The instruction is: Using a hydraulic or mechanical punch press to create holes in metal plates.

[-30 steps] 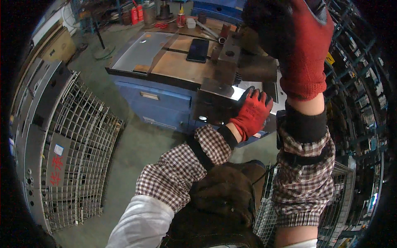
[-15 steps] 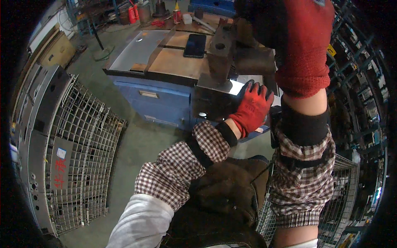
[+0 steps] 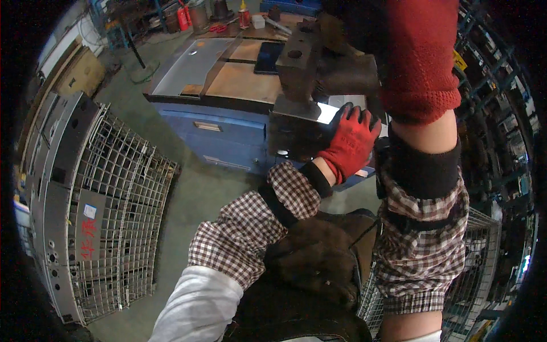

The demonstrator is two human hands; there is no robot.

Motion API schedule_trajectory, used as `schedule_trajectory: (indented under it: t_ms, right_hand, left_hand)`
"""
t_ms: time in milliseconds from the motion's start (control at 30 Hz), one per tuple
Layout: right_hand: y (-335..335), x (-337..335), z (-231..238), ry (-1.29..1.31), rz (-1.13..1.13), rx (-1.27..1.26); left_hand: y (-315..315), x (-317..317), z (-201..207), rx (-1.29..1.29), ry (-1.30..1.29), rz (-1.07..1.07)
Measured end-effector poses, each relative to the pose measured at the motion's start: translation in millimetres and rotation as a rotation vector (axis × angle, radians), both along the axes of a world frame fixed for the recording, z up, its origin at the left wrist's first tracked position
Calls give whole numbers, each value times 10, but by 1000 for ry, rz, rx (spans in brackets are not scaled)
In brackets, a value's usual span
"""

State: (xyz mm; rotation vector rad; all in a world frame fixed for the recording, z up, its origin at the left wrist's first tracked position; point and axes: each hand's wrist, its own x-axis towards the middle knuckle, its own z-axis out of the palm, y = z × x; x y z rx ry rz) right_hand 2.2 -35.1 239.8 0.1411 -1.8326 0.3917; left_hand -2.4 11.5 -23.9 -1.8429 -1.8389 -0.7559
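Observation:
My left hand (image 3: pixel 352 139), in a red glove with dark fingertips, is at a shiny metal plate (image 3: pixel 326 113). Its fingers curl over the plate's edge, and the thumb is hidden. The plate lies on a dark metal block (image 3: pixel 296 134), below the upright head of a heavy press (image 3: pixel 297 65). A thick round part (image 3: pixel 347 74) joins that head from the right. High at the right, my right hand (image 3: pixel 423 62), also red-gloved, is raised beside the dark upper part of the press. Its fingers lie beyond the top edge and in shadow.
The press stands at a blue drawer cabinet (image 3: pixel 216 134). On its top are a black phone (image 3: pixel 268 58), a grey metal sheet (image 3: pixel 191 68), red-handled scissors (image 3: pixel 218 27) and a small bottle (image 3: pixel 244 16). A wire-mesh cage (image 3: pixel 122 211) stands left; crowded racks (image 3: pixel 501 142) stand right.
The view has shifted slightly, so the cabinet and cage sit a little differently. My left hand stays at the plate, and my right hand remains raised.

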Motion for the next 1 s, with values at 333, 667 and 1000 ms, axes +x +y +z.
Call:
schedule_trajectory:
  t_ms: [333, 667, 1000]
  right_hand:
    - [275, -176, -25, 123, -479, 497]
    - [356, -198, -29, 199, -499, 614]
    - [354, -251, -93, 286, -614, 712]
  left_hand:
    - [-15, 2, 4, 4, 8, -12]
    - [-1, -35, -38, 27, 6, -22]
    - [5, -93, -47, 29, 17, -42]
